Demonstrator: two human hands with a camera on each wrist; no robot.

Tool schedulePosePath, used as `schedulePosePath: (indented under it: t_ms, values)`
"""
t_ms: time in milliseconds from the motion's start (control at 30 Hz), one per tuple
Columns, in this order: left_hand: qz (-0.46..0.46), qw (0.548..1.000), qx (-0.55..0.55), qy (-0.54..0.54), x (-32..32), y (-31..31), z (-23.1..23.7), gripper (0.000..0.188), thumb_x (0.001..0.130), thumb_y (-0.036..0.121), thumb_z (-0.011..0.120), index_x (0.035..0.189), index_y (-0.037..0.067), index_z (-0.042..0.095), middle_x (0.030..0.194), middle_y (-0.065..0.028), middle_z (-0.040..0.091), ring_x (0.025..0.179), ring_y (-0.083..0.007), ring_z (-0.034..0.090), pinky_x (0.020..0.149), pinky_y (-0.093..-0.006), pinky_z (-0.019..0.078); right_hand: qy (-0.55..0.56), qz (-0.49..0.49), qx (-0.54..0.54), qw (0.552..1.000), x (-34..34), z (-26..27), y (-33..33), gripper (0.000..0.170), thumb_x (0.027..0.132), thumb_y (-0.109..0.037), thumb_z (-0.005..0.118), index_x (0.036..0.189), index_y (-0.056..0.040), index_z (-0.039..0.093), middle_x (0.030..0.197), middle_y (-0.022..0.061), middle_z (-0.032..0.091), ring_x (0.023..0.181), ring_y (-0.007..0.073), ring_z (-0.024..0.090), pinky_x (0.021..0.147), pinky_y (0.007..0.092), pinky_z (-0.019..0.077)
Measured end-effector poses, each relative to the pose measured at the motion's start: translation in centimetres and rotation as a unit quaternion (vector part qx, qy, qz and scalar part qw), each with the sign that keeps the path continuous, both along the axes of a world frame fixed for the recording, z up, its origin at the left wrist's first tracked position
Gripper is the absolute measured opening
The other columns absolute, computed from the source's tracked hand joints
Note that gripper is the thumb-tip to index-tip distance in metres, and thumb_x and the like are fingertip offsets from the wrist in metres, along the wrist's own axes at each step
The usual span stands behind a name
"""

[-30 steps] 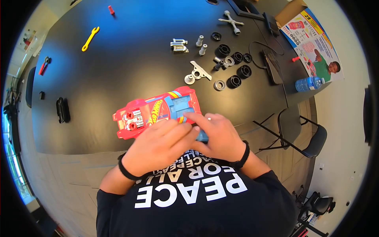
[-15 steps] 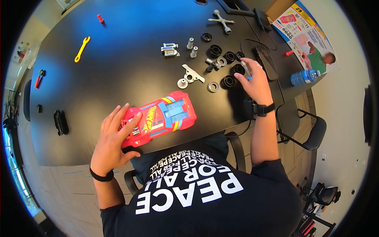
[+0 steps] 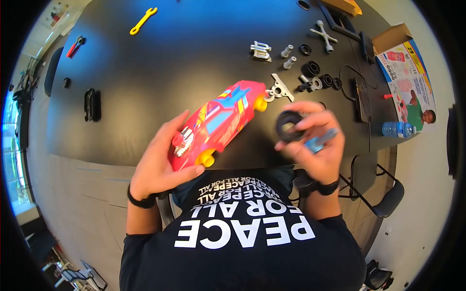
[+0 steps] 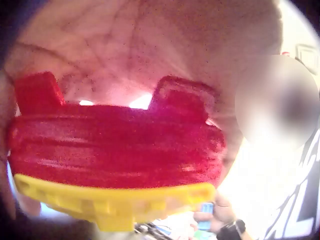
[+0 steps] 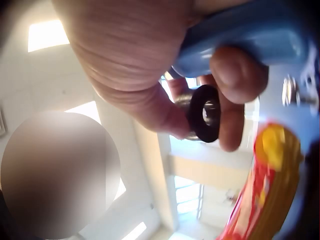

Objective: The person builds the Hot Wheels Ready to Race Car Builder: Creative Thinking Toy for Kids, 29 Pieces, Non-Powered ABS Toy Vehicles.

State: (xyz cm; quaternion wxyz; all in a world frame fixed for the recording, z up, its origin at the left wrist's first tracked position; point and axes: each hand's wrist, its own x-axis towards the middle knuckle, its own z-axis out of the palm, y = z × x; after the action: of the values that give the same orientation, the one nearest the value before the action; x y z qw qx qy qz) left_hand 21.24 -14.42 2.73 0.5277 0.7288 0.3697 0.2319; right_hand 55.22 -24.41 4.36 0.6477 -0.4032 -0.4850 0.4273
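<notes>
My left hand (image 3: 158, 162) grips the engine end of a red toy car (image 3: 218, 123), which is tilted over the table's front edge. Yellow hubs (image 3: 206, 158) show along the car's near side, and a yellow part (image 4: 100, 197) runs under its red end in the left wrist view. My right hand (image 3: 326, 145), just right of the car, pinches a black toy wheel (image 3: 281, 125) between thumb and fingers. A blue-handled tool (image 5: 240, 42) is tucked in the same hand, its tip hidden. The wheel is apart from the car.
Black wheels (image 3: 310, 69), a silver bracket (image 3: 279, 89), a chrome engine piece (image 3: 261, 51) and a grey cross wrench (image 3: 324, 37) lie beyond the hands. At the right are a water bottle (image 3: 398, 129) and a printed box (image 3: 407, 77). A yellow wrench (image 3: 143, 21) lies far left.
Both hands first met at the car; the right then reached to the loose wheels and has come back with one. The left hand has lifted and tilted the car. The head view has shifted.
</notes>
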Motion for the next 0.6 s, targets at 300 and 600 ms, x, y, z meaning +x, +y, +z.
schedulePosePath:
  t_ms: [300,600]
  values:
    - [0.049,0.953,-0.262,-0.143,1.7,-1.1,-0.9,0.097,0.094,0.019,0.092,0.172,0.006,0.037,0.137,-0.0104,0.062,0.108,-0.0128,0.071,0.07,-0.0242,0.0618,-0.234,0.095,0.098,0.963,-6.7,-2.5,3.0,0.056,0.083,0.0,0.092,0.137,-0.0064,0.077,0.141,0.0126,0.072,0.101,0.0223,0.071,0.088,0.0354,0.0611]
    - [0.076,0.942,-0.286,-0.159,1.5,-1.0,-1.3,0.102,0.088,0.021,0.095,0.172,0.008,0.038,0.126,-0.0074,0.062,0.093,-0.0101,0.07,0.057,-0.0226,0.0566,-0.29,0.029,0.084,0.953,-5.6,-1.4,1.7,0.048,0.082,-0.012,0.099,0.126,-0.0079,0.08,0.144,0.0128,0.066,0.089,0.0125,0.066,0.076,0.0304,0.0561]
